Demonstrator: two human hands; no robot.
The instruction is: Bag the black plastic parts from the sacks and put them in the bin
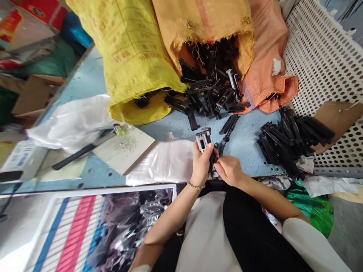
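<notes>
My left hand (200, 164) is closed around a black folding bracket (203, 136) whose upper end looks silvery grey and has a slot in it. The bracket stands roughly upright near the table's front edge. Against its lower right side is my right hand (231, 170), fingers curled in and pressed to the part; exactly what they pinch is hidden. Just beyond, a similar black bracket (229, 124) lies unfolded on the blue table (246, 145). A heap of black brackets (211, 100) spills out of an orange-yellow woven sack (208, 22).
Another pile of brackets (289, 138) lies at right beside a perforated white crate (320, 56). Yellow (133, 49) and orange (266, 49) sacks flank the middle one. A hammer (85, 151) rests across a board (121, 149). Clear plastic bags (163, 162) lie left of my hands.
</notes>
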